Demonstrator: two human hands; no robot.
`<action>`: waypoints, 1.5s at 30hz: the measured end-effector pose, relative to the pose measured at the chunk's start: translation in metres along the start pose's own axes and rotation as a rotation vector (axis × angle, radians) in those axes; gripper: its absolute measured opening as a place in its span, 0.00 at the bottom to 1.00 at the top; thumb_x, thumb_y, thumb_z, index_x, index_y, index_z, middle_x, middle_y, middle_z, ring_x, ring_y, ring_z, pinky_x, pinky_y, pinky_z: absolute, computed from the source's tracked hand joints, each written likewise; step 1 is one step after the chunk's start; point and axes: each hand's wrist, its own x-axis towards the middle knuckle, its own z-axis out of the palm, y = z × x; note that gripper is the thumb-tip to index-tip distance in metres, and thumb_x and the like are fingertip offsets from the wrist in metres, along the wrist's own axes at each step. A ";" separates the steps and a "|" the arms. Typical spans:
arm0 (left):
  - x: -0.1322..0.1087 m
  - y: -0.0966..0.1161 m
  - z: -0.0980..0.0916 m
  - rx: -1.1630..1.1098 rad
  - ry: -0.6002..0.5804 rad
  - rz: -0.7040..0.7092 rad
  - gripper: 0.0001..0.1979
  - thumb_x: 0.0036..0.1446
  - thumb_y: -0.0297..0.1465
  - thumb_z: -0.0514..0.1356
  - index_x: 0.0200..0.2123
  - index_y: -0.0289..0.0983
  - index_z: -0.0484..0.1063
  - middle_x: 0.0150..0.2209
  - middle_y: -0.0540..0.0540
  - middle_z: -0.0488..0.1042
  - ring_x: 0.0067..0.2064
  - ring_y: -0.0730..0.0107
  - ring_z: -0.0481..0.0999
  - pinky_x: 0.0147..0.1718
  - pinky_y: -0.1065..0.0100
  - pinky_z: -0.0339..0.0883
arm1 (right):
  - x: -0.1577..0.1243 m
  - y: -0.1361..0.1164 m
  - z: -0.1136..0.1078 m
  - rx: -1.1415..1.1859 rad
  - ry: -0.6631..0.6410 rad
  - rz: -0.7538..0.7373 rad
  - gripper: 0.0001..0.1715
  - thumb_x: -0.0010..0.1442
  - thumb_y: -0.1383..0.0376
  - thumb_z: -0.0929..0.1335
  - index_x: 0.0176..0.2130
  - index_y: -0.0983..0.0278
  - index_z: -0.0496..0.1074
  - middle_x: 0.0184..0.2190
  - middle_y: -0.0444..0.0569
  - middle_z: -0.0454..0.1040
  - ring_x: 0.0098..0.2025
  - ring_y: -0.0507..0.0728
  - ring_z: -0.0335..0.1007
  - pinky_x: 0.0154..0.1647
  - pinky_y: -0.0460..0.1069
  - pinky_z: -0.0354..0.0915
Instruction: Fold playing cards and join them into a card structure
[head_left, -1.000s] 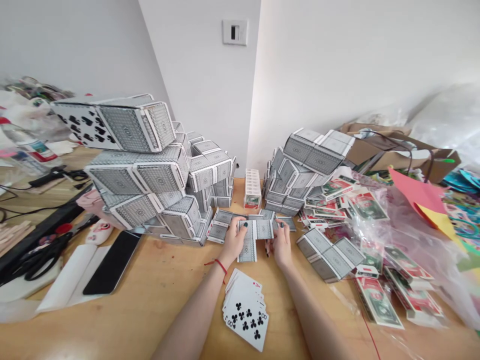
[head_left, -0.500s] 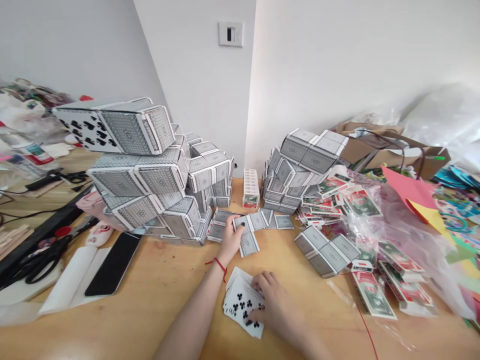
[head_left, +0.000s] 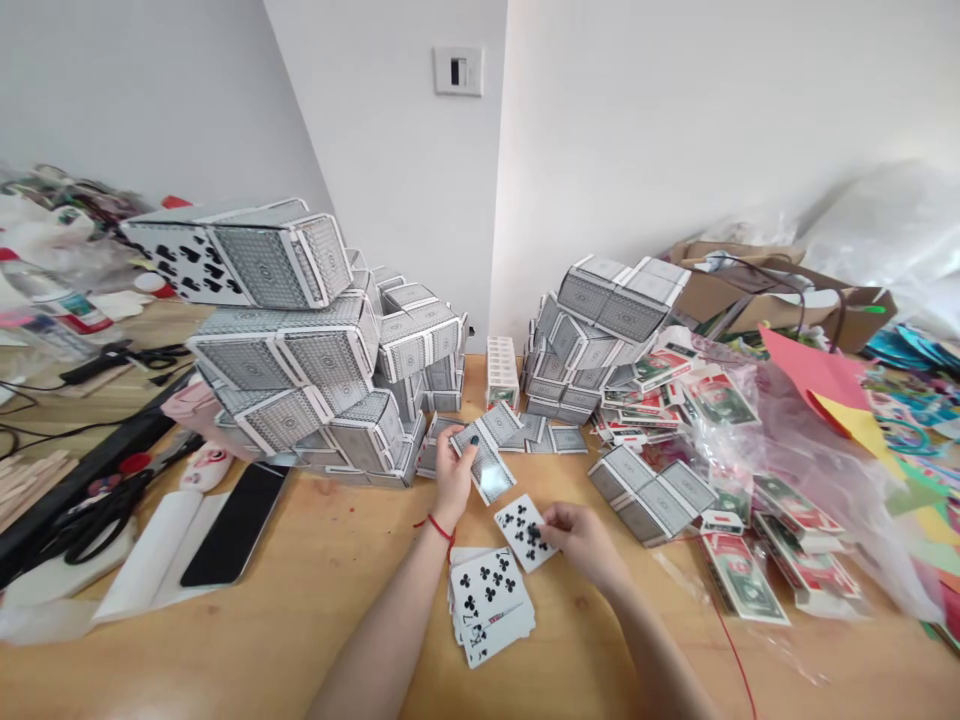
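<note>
Between the thumb and fingers of my left hand (head_left: 454, 470) are grey-backed playing cards (head_left: 491, 470), folded and joined at an angle. My right hand (head_left: 574, 535) pinches a single clubs card (head_left: 525, 532), face up, just above the table and close to the joined cards. Below it lies a loose pile of playing cards (head_left: 491, 605), face up, with clubs showing. Farther back, flat folded card pieces (head_left: 566, 439) rest on the table. A block of joined cards (head_left: 652, 495) sits to the right of my right hand.
Stacked card boxes rise at left (head_left: 322, 345) and right (head_left: 619, 300). A row of small boxes (head_left: 502, 370) stands between them. Scissors (head_left: 97, 515) and a black phone (head_left: 236, 525) lie left. Red-and-green card packs (head_left: 742, 580) and plastic wrap (head_left: 840, 500) lie right.
My right hand has lifted a clubs card off the pile and moved it up and forward towards the joined cards. My left hand has tilted the joined cards and shifted slightly left.
</note>
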 end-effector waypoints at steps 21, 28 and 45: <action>0.003 0.009 0.001 -0.036 -0.118 -0.232 0.17 0.38 0.32 0.65 0.35 0.34 0.71 0.37 0.44 0.75 0.35 0.66 0.74 0.34 0.67 0.67 | 0.066 0.013 -0.009 0.719 0.320 -0.238 0.16 0.47 0.57 0.69 0.33 0.62 0.62 0.20 0.40 0.69 0.16 0.50 0.66 0.09 0.42 0.58; 0.002 0.014 0.002 -0.092 -0.209 -0.365 0.18 0.41 0.34 0.63 0.38 0.36 0.66 0.32 0.46 0.75 0.26 0.66 0.75 0.23 0.68 0.69 | 0.068 0.007 -0.009 0.782 0.362 -0.291 0.16 0.52 0.54 0.65 0.34 0.63 0.67 0.31 0.48 0.73 0.27 0.53 0.70 0.19 0.46 0.65; 0.005 0.018 -0.004 -0.078 -0.296 -0.376 0.17 0.42 0.34 0.62 0.36 0.36 0.65 0.32 0.48 0.74 0.26 0.70 0.75 0.25 0.70 0.68 | 0.063 0.010 -0.011 0.532 0.465 -0.379 0.34 0.41 0.65 0.71 0.50 0.63 0.63 0.51 0.52 0.64 0.52 0.59 0.59 0.54 0.55 0.54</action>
